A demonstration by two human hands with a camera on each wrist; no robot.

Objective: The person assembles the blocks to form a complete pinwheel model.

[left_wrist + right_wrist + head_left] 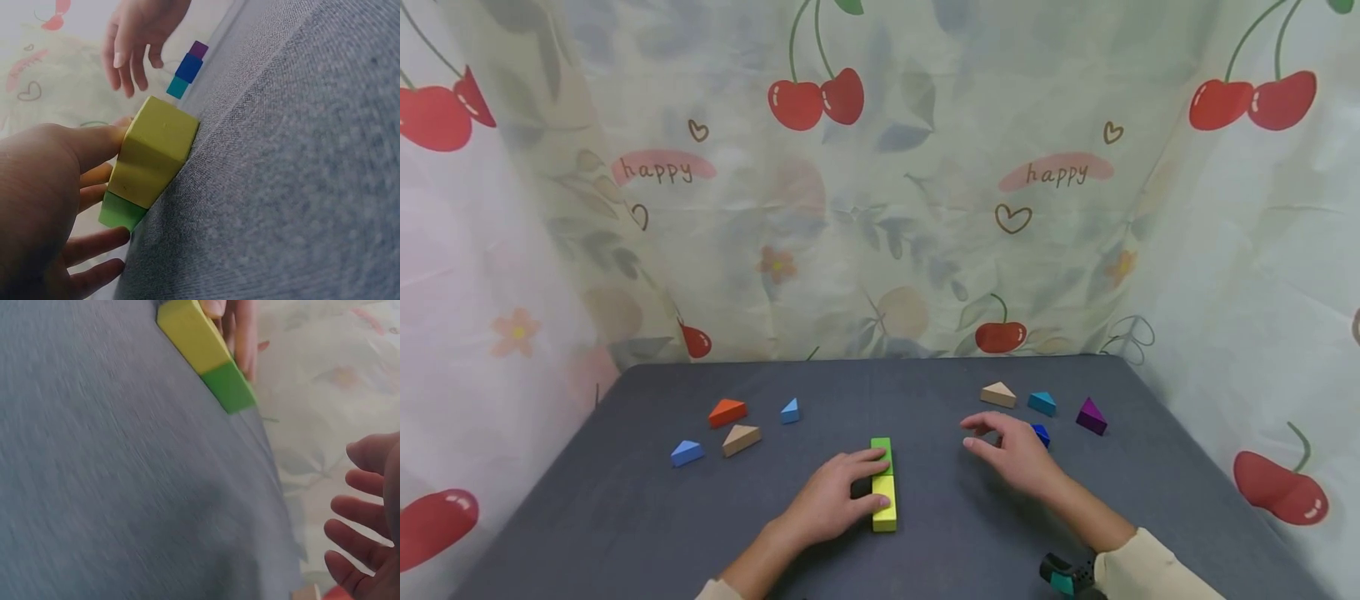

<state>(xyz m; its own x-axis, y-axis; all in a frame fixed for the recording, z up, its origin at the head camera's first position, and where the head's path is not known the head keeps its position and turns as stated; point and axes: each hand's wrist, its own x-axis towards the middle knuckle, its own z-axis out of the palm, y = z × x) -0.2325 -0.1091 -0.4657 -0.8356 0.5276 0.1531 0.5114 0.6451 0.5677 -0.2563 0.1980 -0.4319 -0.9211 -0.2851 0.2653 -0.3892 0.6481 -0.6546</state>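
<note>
A yellow block [885, 523] and a green block [881, 443] lie end to end in a line on the dark table, the green one farther away. My left hand [823, 504] rests on them from the left, thumb on the yellow block and fingertips on the green one. Those fingers look fairly straight in the left wrist view. My right hand [1022, 458] hovers to the right, fingers loosely bent and holding nothing. It partly hides a dark blue block [1042, 434]. Past its fingertips sits a tan triangular block [997, 394].
On the right are a teal triangular block [1042, 403] and a purple one [1092, 416]. The left side has an orange triangular block [727, 412], a tan one [742, 440] and two light blue ones. A black and teal device [1063, 575] is by the right sleeve. Printed curtains surround the table.
</note>
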